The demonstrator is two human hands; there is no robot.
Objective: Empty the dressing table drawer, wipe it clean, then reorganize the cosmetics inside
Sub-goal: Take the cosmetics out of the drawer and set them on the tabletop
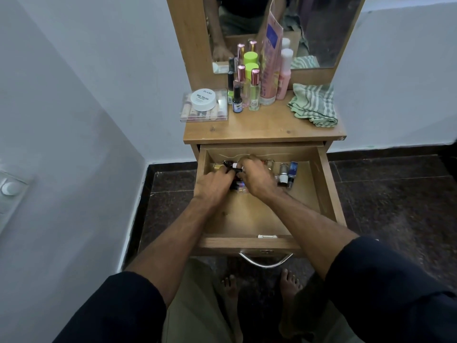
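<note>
The wooden drawer (249,219) of the dressing table is pulled out. Both hands are inside it at the back left. My left hand (212,185) is closed around small dark bottles (236,186). Beside it, my right hand (257,175) pinches a small white-and-red capped bottle (235,165). Several small bottles (286,173) lie along the back of the drawer to the right of my hands. The front half of the drawer floor is bare wood.
On the tabletop (262,125) stand perfume bottles (254,90), a pink tube (270,60), a white nail polish jar (203,99) on a clear box, and a folded green striped cloth (315,103). Behind them is a mirror (321,28). My bare feet (289,285) are on dark floor tiles.
</note>
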